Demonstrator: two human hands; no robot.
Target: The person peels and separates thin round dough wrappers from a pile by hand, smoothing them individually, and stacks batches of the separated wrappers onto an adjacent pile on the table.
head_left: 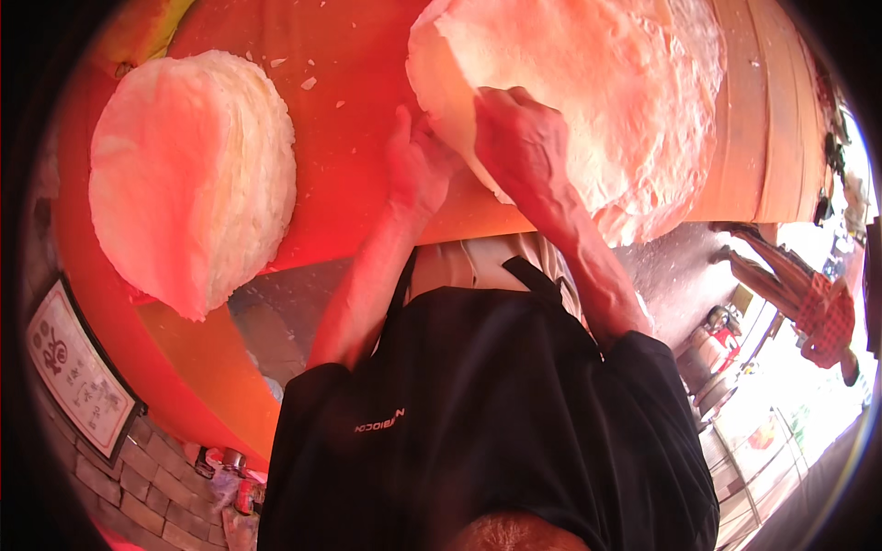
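A large stack of thin round flatbread-like sheets lies on the table before me, its right side wrinkled and layered. At the near left rim of this stack, my right hand is closed on the edge of the top sheet, which looks smooth and partly shaded. Just left of it, my left hand has its thumb up and its fingers against or under the same rim; whether they pinch it is hidden. Farther left stands a second stack of sheets, thick and folded-looking, with many layers showing on its right side.
The table has an orange-red cover with several small flakes on it. A framed panel with writing leans by a brick-patterned surface at lower left. Another person is at the far right, near pots and containers.
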